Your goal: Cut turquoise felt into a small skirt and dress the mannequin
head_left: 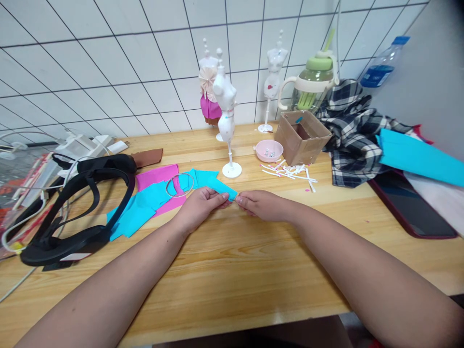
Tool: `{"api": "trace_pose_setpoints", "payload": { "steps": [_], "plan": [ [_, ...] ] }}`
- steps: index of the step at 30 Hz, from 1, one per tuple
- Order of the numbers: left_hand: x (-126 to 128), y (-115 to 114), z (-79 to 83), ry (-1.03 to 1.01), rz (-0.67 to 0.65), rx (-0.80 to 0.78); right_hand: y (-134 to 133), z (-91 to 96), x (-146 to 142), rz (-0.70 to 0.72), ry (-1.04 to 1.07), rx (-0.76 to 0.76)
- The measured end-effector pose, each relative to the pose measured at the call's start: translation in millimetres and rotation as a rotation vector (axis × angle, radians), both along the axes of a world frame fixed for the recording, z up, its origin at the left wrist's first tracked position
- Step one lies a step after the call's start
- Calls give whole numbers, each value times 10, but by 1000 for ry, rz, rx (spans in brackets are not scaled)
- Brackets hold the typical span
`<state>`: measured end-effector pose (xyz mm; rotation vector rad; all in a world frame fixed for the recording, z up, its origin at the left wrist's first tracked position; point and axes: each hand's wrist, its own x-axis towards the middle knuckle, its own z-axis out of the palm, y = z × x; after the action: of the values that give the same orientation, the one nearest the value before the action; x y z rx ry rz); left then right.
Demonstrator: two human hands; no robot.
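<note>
1. Head view, and here's the action: centre of the frame, the blue cloth (222, 187) stretches between two hands, just in front of a white form (226, 104).
2. Left hand (205, 204), left of centre: thumb and fingers clamped on the cloth, close to its tip. Good grip, I'd say; keep that thumb flat so the edge doesn't curl.
3. Right hand (258, 203), just right of centre: fingertips pinched together on the tip. Whether anything small sits between them is too tiny to tell. Work in short, light pulls; a hard tug could skew the edge.
4. The hands are nearly touching, and that's sound: the less slack between the pinches, the truer the cloth should lie.
5. Watch the left! Blue scraps (137, 208) and a hoop (166, 187) lie just beside the left hand; lifting the cloth a touch should keep it from dragging them.
6. Right of centre, white strips (297, 170) and a pink bowl (261, 157) sit beyond the right hand; best keep that elbow low and clear.
</note>
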<state>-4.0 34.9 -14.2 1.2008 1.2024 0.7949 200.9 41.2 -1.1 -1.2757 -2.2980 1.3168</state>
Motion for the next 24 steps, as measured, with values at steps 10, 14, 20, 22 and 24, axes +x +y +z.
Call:
{"api": "trace_pose_setpoints", "payload": {
  "steps": [10, 14, 20, 22, 24],
  "plan": [
    [-12, 17, -18, 12, -14, 1, -14, 43, 2, 4, 0, -15],
    [-16, 10, -14, 13, -11, 1, -9, 43, 1, 2, -8, -16],
    [0, 29, 6, -187, 108, -76, -54, 101, -6, -65, 20, -104],
    [-5, 49, 18, -311, 175, -136, -96, 104, -39, -96, 70, -195],
    [-14, 64, 28, -403, 237, -186, -139, 81, -87, -110, 133, -254]
  ]
}}
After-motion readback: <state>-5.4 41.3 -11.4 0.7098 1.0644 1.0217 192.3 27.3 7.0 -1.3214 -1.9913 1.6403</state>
